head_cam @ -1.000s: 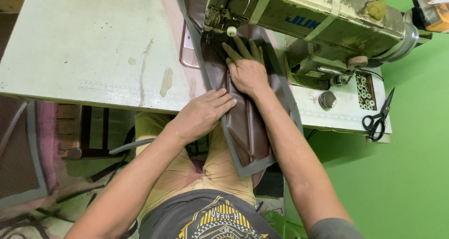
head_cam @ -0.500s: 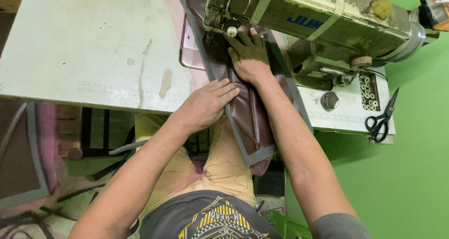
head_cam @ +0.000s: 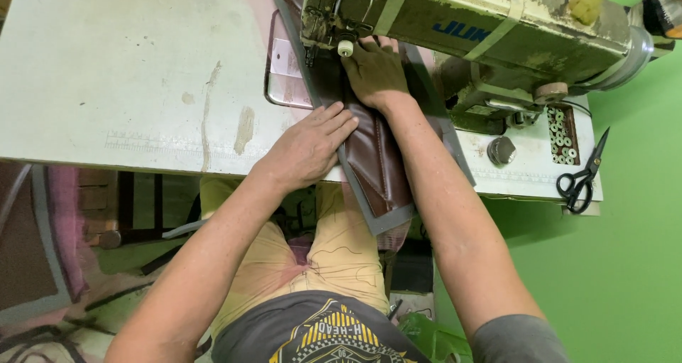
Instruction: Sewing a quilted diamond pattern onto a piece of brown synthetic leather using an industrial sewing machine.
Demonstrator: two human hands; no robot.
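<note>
A brown leather piece [head_cam: 380, 160] with a grey edge strip lies over the front of the worn white sewing table [head_cam: 128, 86] and runs under the head of an old cream sewing machine [head_cam: 483, 22]. My left hand [head_cam: 309, 146] lies flat on the near left edge of the piece, fingers apart. My right hand [head_cam: 375, 72] presses flat on the leather right beside the needle area, partly under the machine head. Neither hand grips the piece; both press it down.
Black scissors [head_cam: 582, 182] lie at the table's right end beside a small tray of bobbins [head_cam: 565, 132]. A metal throat plate [head_cam: 284, 79] shows left of the needle. My legs sit under the table; green floor lies to the right.
The leather piece has slid away from me under the machine head. My right hand has moved with it up to the needle, and my left hand has followed forward.
</note>
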